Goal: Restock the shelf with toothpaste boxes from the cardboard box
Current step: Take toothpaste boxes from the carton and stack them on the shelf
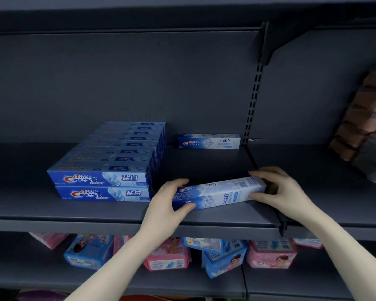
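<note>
Toothpaste boxes in dark blue card [100, 179] stand stacked in rows at the left of the dark grey metal shelf [52, 211], reaching from its front edge to its back. Right of them, the left hand [169, 203] grips one end of a long pale blue-and-white toothpaste box [219, 193] lying tilted near the front edge; the right hand [278, 190] pinches its other end. A matching pale box [208, 141] stands alone at the shelf's back edge.
</note>
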Motion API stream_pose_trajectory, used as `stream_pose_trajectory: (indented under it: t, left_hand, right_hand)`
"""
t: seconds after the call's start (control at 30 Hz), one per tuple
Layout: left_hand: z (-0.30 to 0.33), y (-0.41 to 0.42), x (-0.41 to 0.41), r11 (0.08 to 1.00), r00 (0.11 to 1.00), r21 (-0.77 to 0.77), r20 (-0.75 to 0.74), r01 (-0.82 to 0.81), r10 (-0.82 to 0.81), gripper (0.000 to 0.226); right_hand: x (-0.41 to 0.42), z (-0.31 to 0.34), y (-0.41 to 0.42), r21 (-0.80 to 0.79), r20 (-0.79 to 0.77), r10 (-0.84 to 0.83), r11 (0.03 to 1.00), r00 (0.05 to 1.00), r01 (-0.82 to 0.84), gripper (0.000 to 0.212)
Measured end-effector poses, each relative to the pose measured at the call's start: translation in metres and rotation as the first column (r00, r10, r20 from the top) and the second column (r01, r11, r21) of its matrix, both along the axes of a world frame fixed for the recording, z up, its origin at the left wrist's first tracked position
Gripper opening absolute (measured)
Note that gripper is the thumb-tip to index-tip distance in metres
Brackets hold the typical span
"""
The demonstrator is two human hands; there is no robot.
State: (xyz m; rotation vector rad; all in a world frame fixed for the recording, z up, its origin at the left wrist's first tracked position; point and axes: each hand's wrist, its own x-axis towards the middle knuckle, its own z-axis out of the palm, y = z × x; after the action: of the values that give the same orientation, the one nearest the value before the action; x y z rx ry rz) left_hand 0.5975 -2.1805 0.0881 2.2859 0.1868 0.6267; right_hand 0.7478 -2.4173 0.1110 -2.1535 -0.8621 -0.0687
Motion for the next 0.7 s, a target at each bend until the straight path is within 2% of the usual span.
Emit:
stream_pose_trajectory:
  t: [0.1, 0.23, 0.37, 0.47, 0.57, 0.7]
  left_hand:
    - [0.0000, 0.0001, 0.0014, 0.999, 0.999, 0.037, 0.039, -0.007, 0.006, 0.038]
    - [-0.0030, -0.0004, 0.0050, 0.992, 0.995, 0.117, 0.101, -0.036, 0.024, 0.033]
    - [-0.0032, -0.0013, 0.0023, 0.998, 0.999, 0.059, 0.032, 0.022, -0.024, 0.026]
    - [-0.0025, -0.0009, 0.0010, 0.997, 1.000, 0.077, -0.004, 0.026, -0.026, 0.033]
    - [-0.0002, 0.0014, 0.0020, 1.000, 0.998, 0.026, -0.055, 0.015, -0.013, 0.047]
    - [0.0050, 0.0044, 0.0047, 0.998, 0.997, 0.056, -0.069, 0.026, -0.022, 0.065]
  right_hand:
    - [-0.0010, 0.0042, -0.0009, 0.001, -0.027, 0.015, 1.000, 1.000, -0.015, 0.042]
    - [-0.0027, 0.0038, 0.0015, -0.003, 0.050, 0.069, 0.998, 0.996, -0.069, 0.036]
    - [0.0000, -0.0002, -0.0049, 0.025, -0.130, 0.115, 0.993, 0.985, -0.113, 0.028]
    - [0.0021, -0.0012, -0.0064, 0.036, -0.179, 0.120, 0.993, 0.976, -0.116, 0.024]
    - [0.0015, 0.0027, -0.0042, 0.027, -0.207, 0.099, 0.995, 0.973, -0.095, 0.023]
    - [0.0007, 0.0047, -0.0020, 0.059, -0.194, 0.051, 0.997, 0.980, -0.040, 0.038]
